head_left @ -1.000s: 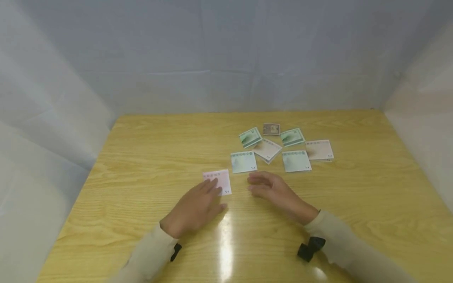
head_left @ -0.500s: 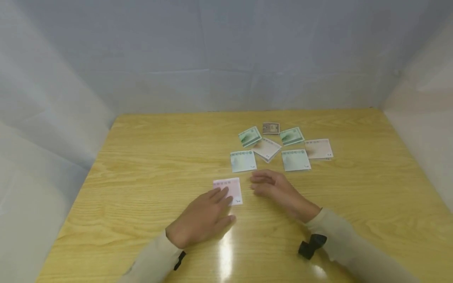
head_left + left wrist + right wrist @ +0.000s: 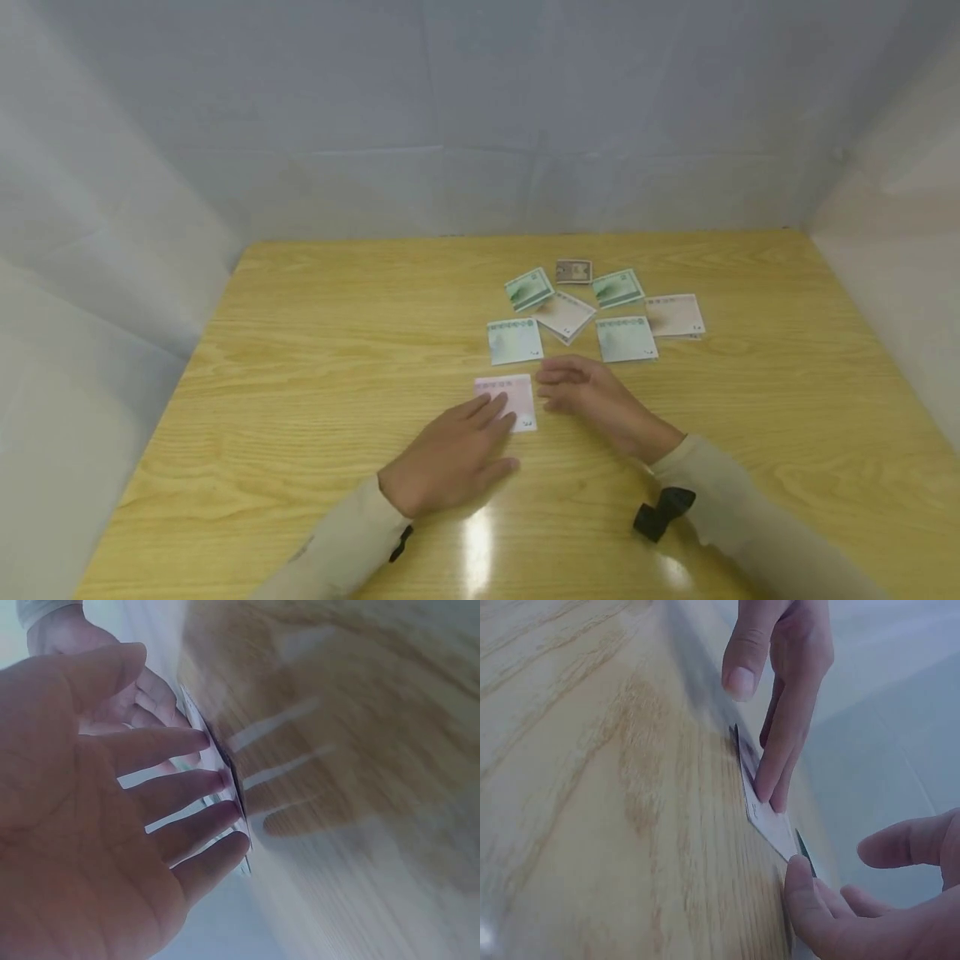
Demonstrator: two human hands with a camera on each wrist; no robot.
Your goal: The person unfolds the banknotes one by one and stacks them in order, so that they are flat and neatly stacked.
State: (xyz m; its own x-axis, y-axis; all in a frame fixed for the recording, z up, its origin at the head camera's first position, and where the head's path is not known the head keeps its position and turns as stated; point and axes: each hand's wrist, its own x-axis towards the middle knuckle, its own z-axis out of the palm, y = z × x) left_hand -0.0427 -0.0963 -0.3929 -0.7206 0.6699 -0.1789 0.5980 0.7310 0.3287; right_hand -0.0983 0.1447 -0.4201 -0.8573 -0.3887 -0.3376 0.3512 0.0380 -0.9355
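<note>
My left hand [image 3: 457, 454] presses straight, spread fingertips on a pink folded banknote [image 3: 523, 402] that lies flat on the table. In the left wrist view the fingers [image 3: 176, 787] touch the note's surface, with the thumb held away from it. My right hand [image 3: 600, 404] is just right of the pink note, its fingers loosely bent and holding nothing. In the right wrist view its fingertips [image 3: 799, 870] are close to the end of the pink note [image 3: 769, 825]; I cannot tell whether they touch it.
Behind the hands lie two pale green folded notes [image 3: 515, 342], two darker green ones [image 3: 529, 288], whitish-brown ones [image 3: 565, 317] and a small brown one [image 3: 573, 272]. The wooden table [image 3: 315, 333] ends at a pale cloth wall [image 3: 480, 108].
The left hand has slid the pink note to the right across the table, close to the right hand. The right hand has stayed nearly in place.
</note>
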